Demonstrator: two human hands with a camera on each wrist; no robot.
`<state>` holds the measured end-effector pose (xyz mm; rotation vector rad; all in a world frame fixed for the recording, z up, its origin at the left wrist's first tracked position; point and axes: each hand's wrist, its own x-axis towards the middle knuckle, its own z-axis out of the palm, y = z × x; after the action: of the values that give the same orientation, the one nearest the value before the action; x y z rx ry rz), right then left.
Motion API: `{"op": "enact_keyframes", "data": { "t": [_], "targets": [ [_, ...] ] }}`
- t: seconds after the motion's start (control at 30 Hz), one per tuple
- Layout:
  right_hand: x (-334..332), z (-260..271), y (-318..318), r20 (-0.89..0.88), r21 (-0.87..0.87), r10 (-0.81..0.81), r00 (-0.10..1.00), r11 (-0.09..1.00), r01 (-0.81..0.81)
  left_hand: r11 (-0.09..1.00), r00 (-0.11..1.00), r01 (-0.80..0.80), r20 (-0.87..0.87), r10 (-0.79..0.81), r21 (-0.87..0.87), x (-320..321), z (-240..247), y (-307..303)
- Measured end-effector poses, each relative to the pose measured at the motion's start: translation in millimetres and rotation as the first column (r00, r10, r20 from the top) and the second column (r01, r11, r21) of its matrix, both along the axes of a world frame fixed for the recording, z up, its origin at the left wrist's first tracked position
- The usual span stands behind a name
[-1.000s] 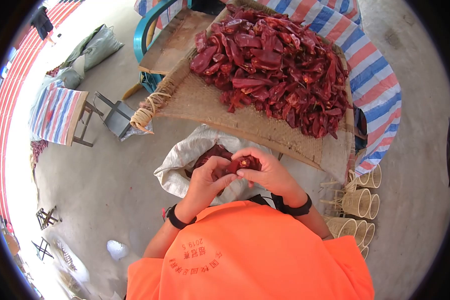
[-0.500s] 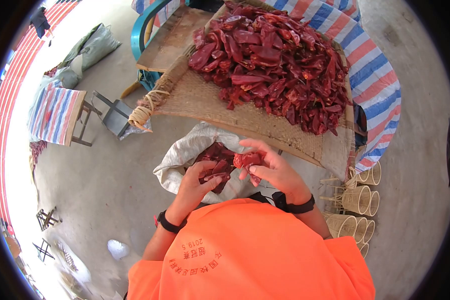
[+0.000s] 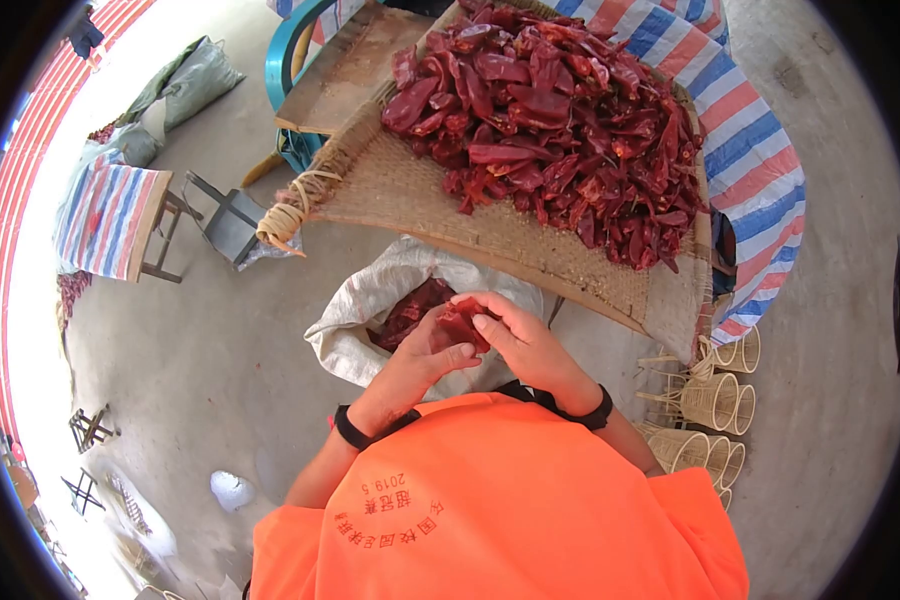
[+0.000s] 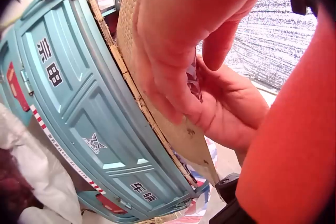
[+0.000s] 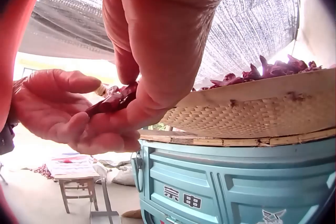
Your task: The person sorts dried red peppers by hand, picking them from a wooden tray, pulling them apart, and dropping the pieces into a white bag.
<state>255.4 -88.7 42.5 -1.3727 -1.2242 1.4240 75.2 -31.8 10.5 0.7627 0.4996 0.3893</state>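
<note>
Dark red dried peppers [image 3: 462, 322] are held between both hands, above the mouth of a white sack [image 3: 355, 318] with more red peppers [image 3: 410, 308] inside. The left hand [image 3: 420, 360] curls its fingers round them from the left; in the right wrist view its palm faces up under the pepper [image 5: 113, 101]. From the right, the right hand [image 3: 530, 345] pinches the peppers between thumb and fingers. Only a sliver of pepper [image 4: 194, 81] shows between the hands in the left wrist view. A large heap of red peppers [image 3: 560, 120] lies on a woven mat [image 3: 420, 205] beyond the hands.
The mat rests on a teal vehicle bed [image 5: 236, 176]. Striped cloth [image 3: 755, 160] hangs at the right, above several wicker baskets [image 3: 710, 400]. At the left stand a cloth-covered table [image 3: 105, 220] and a dark metal chair [image 3: 235, 225]. A person [image 3: 85, 38] is at the far upper left.
The hands were together a second ago, then parted with the right hand holding a red clump. Now they are together again, with red peppers between them.
</note>
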Motion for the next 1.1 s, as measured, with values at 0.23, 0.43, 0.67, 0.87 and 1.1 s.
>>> {"op": "enact_keyframes", "data": {
  "t": [0.23,0.43,0.67,0.87,1.1],
  "targets": [
    [-1.0,-3.5,-2.8,-0.101,0.004,-0.125,0.987,0.992,0.126,1.0,0.999,-0.025,-0.043,0.026,0.015,-4.1,-1.5,-2.0],
    [1.8,3.0,-5.6,-0.235,-0.01,-0.162,0.958,0.986,0.164,0.996,0.991,0.037,-0.133,-0.027,0.076,-20.7,-18.0,-5.6],
    [-1.5,10.4,-7.5,-0.355,-0.165,-0.169,0.92,0.979,0.116,0.967,0.993,-0.09,-0.053,0.105,0.237,-21.2,-3.6,-7.1],
    [0.9,-1.8,-8.0,-0.288,-0.217,-0.045,0.957,0.976,-0.019,0.947,0.958,-0.281,-0.014,0.287,0.156,-10.9,-5.9,-10.8],
    [9.2,2.6,-10.6,-0.362,-0.229,-0.176,0.915,0.969,0.096,0.933,0.947,-0.134,-0.234,0.219,0.333,-28.5,-34.7,-13.9]
  ]
}}
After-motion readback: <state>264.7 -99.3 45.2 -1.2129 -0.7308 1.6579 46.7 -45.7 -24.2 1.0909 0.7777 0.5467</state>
